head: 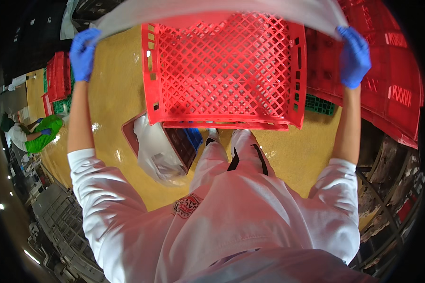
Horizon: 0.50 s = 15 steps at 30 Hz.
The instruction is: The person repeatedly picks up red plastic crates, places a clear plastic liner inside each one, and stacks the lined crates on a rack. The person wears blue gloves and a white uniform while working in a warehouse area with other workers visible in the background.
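Observation:
A translucent plastic sheet or bag [205, 10] is stretched across the top of the picture, blurred by motion. At the upper left, my left hand [83, 55], in a blue glove, grips one end of it. My right hand [354, 56], gloved the same way, grips the other end at the upper right. Between and below them stands a red plastic lattice crate [223, 70] in front of my legs. The sheet hides the crate's far edge.
Stacked red crates [382, 74] stand at right above a green pallet [318, 104]. A plastic-lined bin [159, 152] is on the yellow floor near my feet. Farther left are red crates [58, 76] and a person in a green apron [42, 136]. A metal rack [386, 198] is at lower right.

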Tool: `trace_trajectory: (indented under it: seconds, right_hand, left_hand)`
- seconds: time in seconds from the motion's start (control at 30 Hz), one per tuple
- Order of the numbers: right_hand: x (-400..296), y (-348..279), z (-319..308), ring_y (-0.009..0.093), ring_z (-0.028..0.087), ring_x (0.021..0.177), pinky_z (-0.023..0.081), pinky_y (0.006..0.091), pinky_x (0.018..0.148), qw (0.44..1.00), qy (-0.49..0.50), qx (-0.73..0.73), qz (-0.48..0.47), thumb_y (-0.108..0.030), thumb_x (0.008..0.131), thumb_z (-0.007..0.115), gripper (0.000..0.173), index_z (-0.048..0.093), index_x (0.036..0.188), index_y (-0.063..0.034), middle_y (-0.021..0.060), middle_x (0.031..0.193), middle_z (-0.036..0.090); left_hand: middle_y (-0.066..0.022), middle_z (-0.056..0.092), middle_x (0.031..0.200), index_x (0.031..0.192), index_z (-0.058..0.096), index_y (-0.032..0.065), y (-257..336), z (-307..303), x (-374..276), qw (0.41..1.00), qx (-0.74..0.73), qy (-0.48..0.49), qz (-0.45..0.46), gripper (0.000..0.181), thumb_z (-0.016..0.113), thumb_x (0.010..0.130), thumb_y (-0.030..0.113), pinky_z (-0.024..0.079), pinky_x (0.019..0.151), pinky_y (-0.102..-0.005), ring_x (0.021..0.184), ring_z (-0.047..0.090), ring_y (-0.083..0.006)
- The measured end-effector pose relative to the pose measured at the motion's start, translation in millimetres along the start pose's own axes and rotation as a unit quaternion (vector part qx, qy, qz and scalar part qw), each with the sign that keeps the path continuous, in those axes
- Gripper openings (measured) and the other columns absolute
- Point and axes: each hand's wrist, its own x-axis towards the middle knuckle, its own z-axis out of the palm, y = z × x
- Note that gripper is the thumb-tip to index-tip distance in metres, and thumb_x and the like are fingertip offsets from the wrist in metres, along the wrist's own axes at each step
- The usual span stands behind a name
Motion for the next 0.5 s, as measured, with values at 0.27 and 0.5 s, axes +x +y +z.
trace_trajectory:
  seconds: [0.27,0.5]
  right_hand:
    - [-153,-24,60,0.024,0.062,0.089,0.052,0.032,0.074,0.952,-0.275,0.005,0.138,0.0,0.075,0.06,0.029,0.067,0.099,-0.0152,0.008,0.098,0.064]
    - [-231,-5,97,0.026,0.059,0.091,0.052,0.0366,0.074,0.92,-0.362,-0.065,0.136,-0.004,0.076,0.053,0.027,0.065,0.098,-0.0141,0.007,0.099,0.061]
  left_hand:
    - [-0.009,0.063,0.095,0.092,0.07,0.0098,-57,101,-121,0.99,0.094,-0.044,-0.091,0.017,0.069,0.075,0.012,0.044,0.089,-0.0326,0.1,0.057,-0.0232]
    - [-0.0106,0.061,0.084,0.083,0.065,0.0064,-95,179,-172,0.983,0.092,-0.085,-0.133,0.008,0.068,0.076,0.009,0.046,0.077,-0.0354,0.084,0.058,-0.0264]
